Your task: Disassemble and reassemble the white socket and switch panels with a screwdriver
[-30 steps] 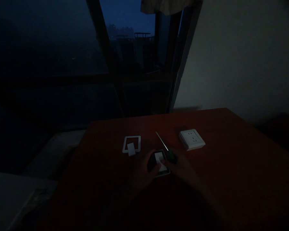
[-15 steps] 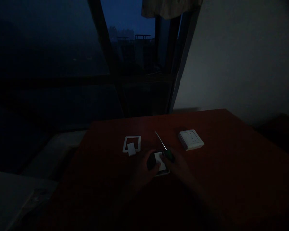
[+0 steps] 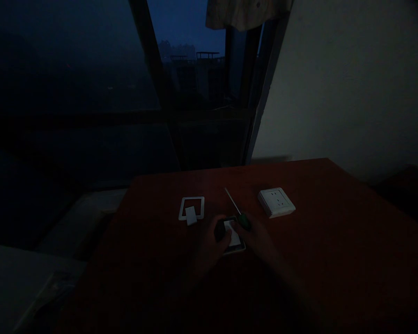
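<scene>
My left hand [image 3: 214,239] is closed around the left side of a wall switch [image 3: 234,237], its thumb on the white face inside a dark border. On the other side, my right hand [image 3: 256,236] holds a screwdriver [image 3: 244,220] by its green handle, the metal shaft slanting up and to the left, clear of the switch. Fingers of that hand also touch the switch's upper right. Left of my hands lies a white square frame [image 3: 181,208], with a small white cover plate [image 3: 191,216] resting across its lower edge. Dimness hides most finger detail.
A white wall socket [image 3: 276,202] on a box sits to the right on the reddish-brown table [image 3: 320,241]. Beyond the table's far edge are a dark window [image 3: 209,139] and a pale wall [image 3: 344,93]. A pale surface [image 3: 28,264] lies at lower left.
The whole view has shifted very slightly. My hands keep hold of the switch and the screwdriver, and the screwdriver's handle sits a touch higher.
</scene>
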A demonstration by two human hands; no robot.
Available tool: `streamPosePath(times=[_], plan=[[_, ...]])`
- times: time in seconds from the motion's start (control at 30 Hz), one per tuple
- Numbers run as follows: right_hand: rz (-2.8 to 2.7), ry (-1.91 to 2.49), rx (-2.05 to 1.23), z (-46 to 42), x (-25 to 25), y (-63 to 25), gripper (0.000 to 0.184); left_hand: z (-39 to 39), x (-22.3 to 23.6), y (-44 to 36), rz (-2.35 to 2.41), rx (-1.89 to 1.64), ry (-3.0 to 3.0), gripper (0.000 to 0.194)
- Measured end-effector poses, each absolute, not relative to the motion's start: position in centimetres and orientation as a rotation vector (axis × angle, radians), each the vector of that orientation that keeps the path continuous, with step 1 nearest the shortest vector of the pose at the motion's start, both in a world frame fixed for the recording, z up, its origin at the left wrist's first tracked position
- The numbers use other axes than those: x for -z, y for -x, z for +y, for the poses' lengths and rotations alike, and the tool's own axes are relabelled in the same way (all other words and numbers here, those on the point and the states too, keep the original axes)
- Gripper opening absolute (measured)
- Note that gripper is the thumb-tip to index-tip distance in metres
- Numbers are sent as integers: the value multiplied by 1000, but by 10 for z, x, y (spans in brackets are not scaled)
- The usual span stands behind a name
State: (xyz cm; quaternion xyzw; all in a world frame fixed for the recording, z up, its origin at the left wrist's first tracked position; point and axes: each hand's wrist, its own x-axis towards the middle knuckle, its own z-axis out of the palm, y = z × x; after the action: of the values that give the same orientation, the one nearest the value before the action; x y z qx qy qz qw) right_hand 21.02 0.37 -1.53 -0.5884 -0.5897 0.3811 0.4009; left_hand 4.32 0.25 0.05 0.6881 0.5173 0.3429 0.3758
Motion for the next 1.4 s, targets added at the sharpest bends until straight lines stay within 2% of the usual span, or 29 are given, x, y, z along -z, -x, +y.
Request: streamPosePath(times=[0.4,0.57,0.9,1.07,1.2,1.4], plan=[[-1482,1471,-997,-1,15,-213,30,4,0,-41,1279,-914,-1785,33],[-1472,1476,-1035,-2,11,-217,39,4,2,-41,1274,-916,-1844,33],[-1395,1476,-1097,-4,5,-219,35,21,-17,-8,1443,-937,-2050,37],[-1379,1471,-1116,-5,3,-219,34,49,-22,42,1650,-680,-2243,50],[-1376,1466,-1126,-3,5,-220,35,57,-15,57,1577,-476,-2339,57],[-1368,1449,-1157,-3,9,-222,36,57,-11,54,1603,-521,-2296,55]])
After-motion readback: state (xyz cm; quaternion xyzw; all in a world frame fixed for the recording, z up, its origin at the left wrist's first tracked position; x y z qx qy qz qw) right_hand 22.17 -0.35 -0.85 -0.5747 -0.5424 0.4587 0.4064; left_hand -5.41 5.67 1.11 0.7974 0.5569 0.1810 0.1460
